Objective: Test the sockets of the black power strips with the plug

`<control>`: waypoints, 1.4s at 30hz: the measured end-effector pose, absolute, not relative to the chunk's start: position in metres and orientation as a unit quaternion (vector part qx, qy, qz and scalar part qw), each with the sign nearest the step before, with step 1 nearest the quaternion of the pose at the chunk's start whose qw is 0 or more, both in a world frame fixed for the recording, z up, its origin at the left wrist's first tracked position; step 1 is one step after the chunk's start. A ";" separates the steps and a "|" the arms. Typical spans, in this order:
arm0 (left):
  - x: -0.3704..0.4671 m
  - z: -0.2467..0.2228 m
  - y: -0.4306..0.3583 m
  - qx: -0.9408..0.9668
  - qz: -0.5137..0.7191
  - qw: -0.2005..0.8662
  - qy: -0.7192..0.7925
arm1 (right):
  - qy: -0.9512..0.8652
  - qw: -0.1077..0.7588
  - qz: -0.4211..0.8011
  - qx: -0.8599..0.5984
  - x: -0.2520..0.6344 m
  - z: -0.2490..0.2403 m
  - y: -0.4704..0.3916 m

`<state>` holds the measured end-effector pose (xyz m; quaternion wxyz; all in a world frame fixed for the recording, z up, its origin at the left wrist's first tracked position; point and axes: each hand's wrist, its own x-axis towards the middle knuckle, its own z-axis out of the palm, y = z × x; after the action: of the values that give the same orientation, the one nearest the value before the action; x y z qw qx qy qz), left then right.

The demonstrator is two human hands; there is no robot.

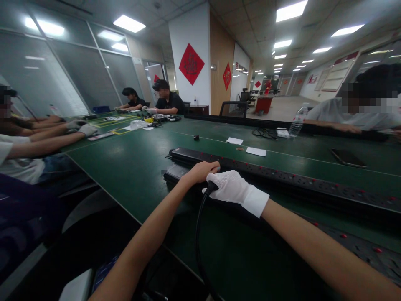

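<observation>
My left hand [203, 171], bare, has its fingers curled over the near long black power strip [175, 170] close to its left end. Right beside it, my right hand [230, 186] wears a white knitted glove and is closed around a black power plug [211, 188]. The plug's prongs are hidden by the hand. From the plug a black cable [198, 238] drops over the table's near edge. Behind both hands lies another long black power strip [282, 175] with a row of red dots, stretching off to the right.
The green table [131, 163] carries paper slips [256, 151], a small black part [196, 137], a coiled cable [263, 133], a water bottle [299, 119] and a phone [348, 158]. People sit at the left, far end and right. A gloved co-worker's hand [87, 130] is at left.
</observation>
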<state>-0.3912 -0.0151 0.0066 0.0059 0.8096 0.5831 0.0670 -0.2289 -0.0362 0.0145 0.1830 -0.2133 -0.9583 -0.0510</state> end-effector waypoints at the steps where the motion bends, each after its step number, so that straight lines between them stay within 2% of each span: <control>1: -0.391 0.007 -0.015 0.809 0.069 0.007 0.584 | -0.958 0.183 -0.052 -0.214 -0.229 0.014 -0.036; 42: -0.393 0.003 -0.014 0.807 0.138 0.027 0.574 | -0.962 0.158 -0.069 -0.213 -0.229 0.014 -0.036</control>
<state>-0.3934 -0.0139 0.0031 0.0267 0.8070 0.5736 0.1378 -0.2288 -0.0357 0.0143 0.1575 -0.2126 -0.9619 -0.0692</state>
